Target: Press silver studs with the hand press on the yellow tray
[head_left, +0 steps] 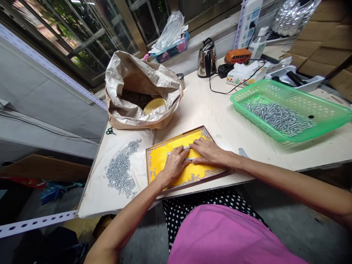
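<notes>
In front of me lies a shallow tray (161,176) with a bright yellow bottom and a dark rim. My left hand (176,161) and my right hand (205,150) meet over its middle, fingers curled and closed. Between them shows a pale grey, straight-edged piece (189,159), gripped from both ends; my fingers hide most of it, so its kind is unclear. Small silvery pins (194,178) lie scattered along the tray's edges. To the left, a heap of similar pins (121,168) rests on a white cloth.
A green basket (288,137) holding many pins stands at the right. Behind the tray sits an open woven sack (143,123) with dark contents and a yellow dish (154,105). Green-handled scissors (110,131), a kettle (206,60) and a tissue box (243,74) are also on the table.
</notes>
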A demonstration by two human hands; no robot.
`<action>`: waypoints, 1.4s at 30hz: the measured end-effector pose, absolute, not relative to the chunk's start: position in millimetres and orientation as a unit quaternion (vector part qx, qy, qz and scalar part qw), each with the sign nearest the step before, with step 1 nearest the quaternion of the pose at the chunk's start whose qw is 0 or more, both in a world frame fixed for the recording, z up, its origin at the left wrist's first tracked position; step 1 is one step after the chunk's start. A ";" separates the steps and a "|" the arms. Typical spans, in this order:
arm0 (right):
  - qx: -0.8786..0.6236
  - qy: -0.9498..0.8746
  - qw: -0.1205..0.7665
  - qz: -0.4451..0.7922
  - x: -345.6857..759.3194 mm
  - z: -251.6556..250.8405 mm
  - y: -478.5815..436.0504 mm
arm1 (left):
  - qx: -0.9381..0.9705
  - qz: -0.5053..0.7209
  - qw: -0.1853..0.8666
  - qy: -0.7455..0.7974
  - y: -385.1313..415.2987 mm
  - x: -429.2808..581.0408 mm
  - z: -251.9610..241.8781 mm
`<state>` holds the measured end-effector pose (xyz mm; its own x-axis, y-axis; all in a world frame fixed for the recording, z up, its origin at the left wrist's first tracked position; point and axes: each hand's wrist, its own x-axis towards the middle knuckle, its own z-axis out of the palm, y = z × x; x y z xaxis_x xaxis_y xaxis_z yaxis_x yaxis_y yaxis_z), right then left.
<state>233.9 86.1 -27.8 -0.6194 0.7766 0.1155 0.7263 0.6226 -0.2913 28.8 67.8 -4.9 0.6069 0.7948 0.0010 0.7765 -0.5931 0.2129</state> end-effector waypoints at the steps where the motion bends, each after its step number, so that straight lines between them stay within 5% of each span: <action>1: -0.417 -0.895 0.112 0.116 236.5 -26.3 90.4 | 0.901 0.059 0.088 0.421 64.5 28.2 -5.3; 12: -0.436 -0.892 0.113 -0.027 233.2 -31.2 129.1 | 0.920 0.062 0.077 0.380 39.9 20.7 -3.6; 20: -0.431 -0.898 0.084 0.036 220.3 -24.1 115.9 | 0.928 0.082 0.039 0.362 40.3 2.9 3.5; 27: -0.496 -0.838 0.201 0.110 243.8 -10.3 115.9 | 0.760 0.256 -0.002 0.597 49.0 -50.6 30.0; 37: -0.534 -0.782 0.299 0.115 263.6 -18.4 56.9 | 0.854 0.019 0.045 0.518 0.6 -39.1 -11.1; 42: -0.557 -0.747 0.330 0.154 264.2 -41.8 45.9 | 0.872 0.038 0.097 0.479 -18.3 -53.7 -0.2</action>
<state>264.2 45.9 -41.8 -0.1630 0.9330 0.3208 0.7300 0.3328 -0.5970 -53.7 -18.3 -0.2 0.5387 0.8421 -0.0265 0.8272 -0.5227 0.2061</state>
